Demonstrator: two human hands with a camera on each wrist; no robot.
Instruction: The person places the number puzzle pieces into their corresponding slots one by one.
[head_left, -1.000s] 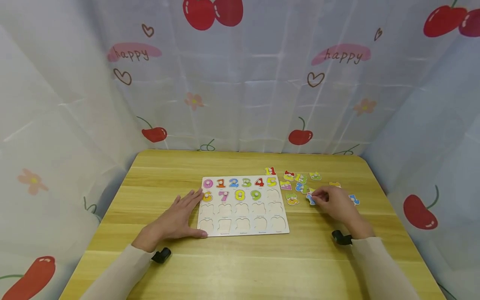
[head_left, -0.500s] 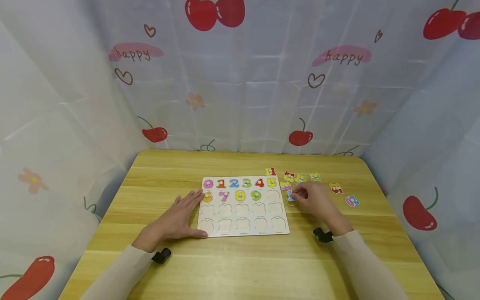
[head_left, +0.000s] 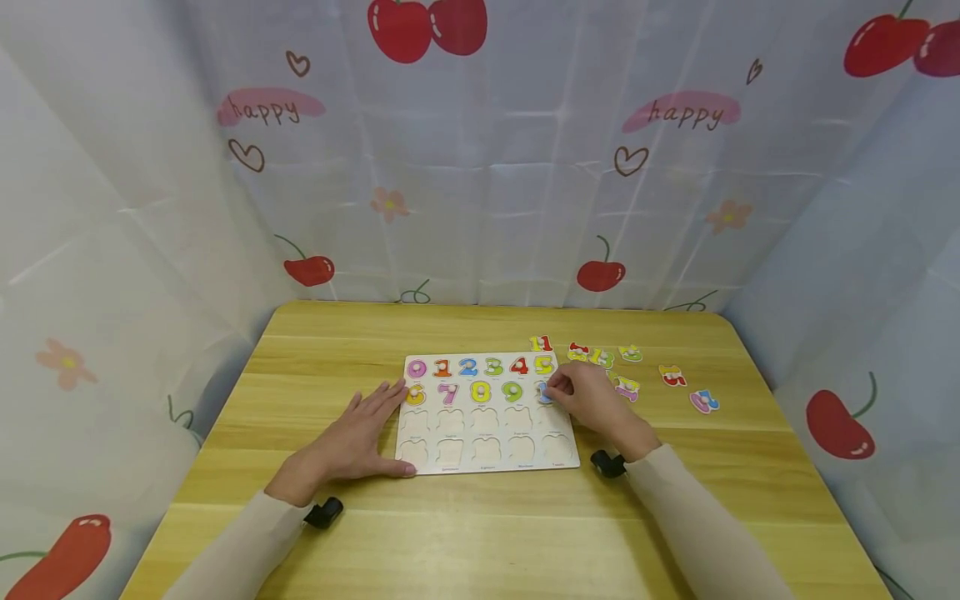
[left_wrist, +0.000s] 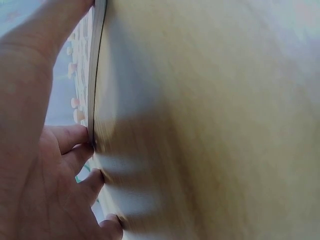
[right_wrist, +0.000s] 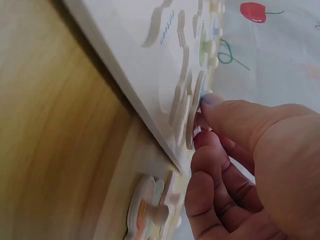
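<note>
A white number board (head_left: 465,462) lies on the table, its top two rows holding coloured numbers 0 to 9 and its lower outlines bare. My left hand (head_left: 348,437) rests with spread fingers along the board's left edge, as the left wrist view also shows. Over the right end of the second row, my right hand (head_left: 600,404) pinches a blue number piece (head_left: 543,392). In the right wrist view that piece (right_wrist: 196,112) is tilted just above the board (right_wrist: 135,75), between thumb and fingers.
Several loose number pieces lie right of the board, among them a red and yellow 15 (head_left: 672,376) and a pink and blue one (head_left: 704,402). A red and yellow 11 (head_left: 541,343) touches the board's top edge. Patterned curtains stand around the wooden table (head_left: 480,533).
My right hand has moved left with the blue piece, from among the loose pieces to over the board. My left hand has stayed in place.
</note>
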